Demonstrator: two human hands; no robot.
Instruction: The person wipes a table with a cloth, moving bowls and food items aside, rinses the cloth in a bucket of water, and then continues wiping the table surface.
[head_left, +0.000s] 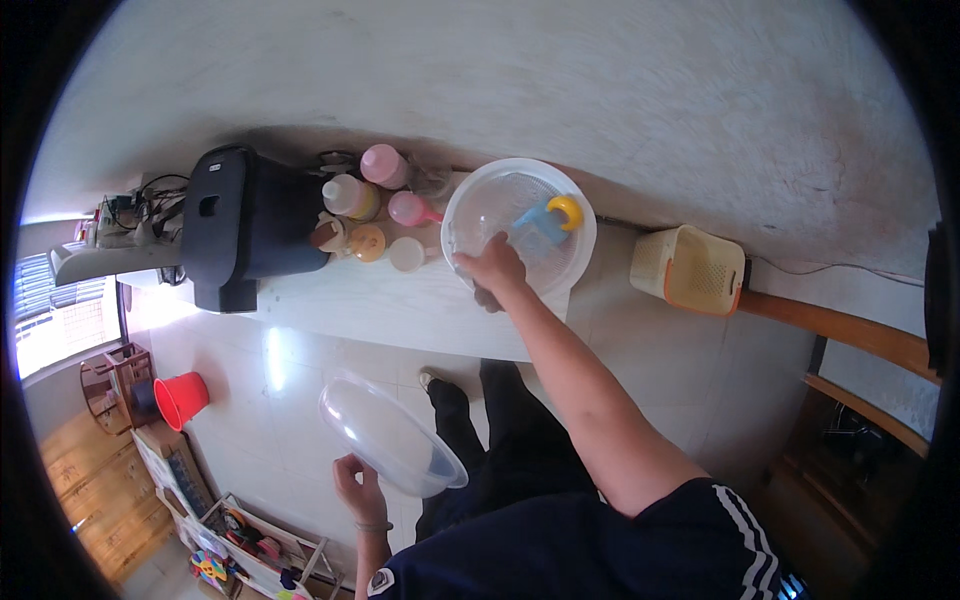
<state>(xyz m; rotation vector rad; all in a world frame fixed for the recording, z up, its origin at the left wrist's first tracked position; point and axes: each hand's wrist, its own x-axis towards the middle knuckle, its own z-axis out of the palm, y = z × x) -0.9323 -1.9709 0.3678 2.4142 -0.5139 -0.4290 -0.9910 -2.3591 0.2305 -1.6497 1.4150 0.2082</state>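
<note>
A round white plastic basin with a mesh strainer inside (585, 262) stands at the right end of a pale table. In it lie a light-blue plastic item (546, 223) and a yellow curved piece (568, 212). My right hand (495, 270) is at the basin's near-left rim, fingers bent over it; something greyish shows beneath the fingers, too unclear to name. Low on the left, my left hand (358, 480) grips a clear domed plastic lid (390, 439) by its edge, tilted in front of my legs.
Left of the basin on the table (345, 307) stand a pink-capped bottle (384, 166), a clear-capped bottle (350, 198), a white-lidded jar (407, 254) and a black appliance (247, 217). A cream basket (686, 270) is at the right. A red bucket (181, 400) stands on the floor.
</note>
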